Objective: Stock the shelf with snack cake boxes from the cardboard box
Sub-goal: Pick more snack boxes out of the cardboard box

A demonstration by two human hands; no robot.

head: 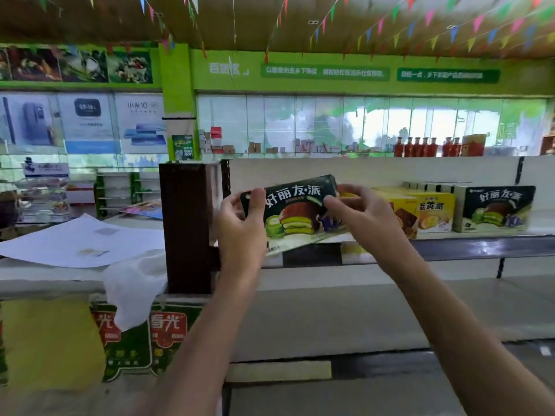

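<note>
A dark green snack cake box [295,213] with white lettering and a picture of chocolate and green cakes hangs tilted in front of the top shelf [480,240]. My left hand [240,223] grips its left end, thumb on the front face. My right hand [360,217] pinches its right end. On the shelf to the right stand yellow snack cake boxes [432,211] and another dark green box [494,208], upright and facing out. The cardboard box is not in view.
A dark brown shelf end post [187,226] stands just left of my left hand. White paper sheets [81,241] and a plastic bag [132,283] lie on a counter at left. A lower shelf [330,313] runs below. Red bottles [420,147] line the far wall.
</note>
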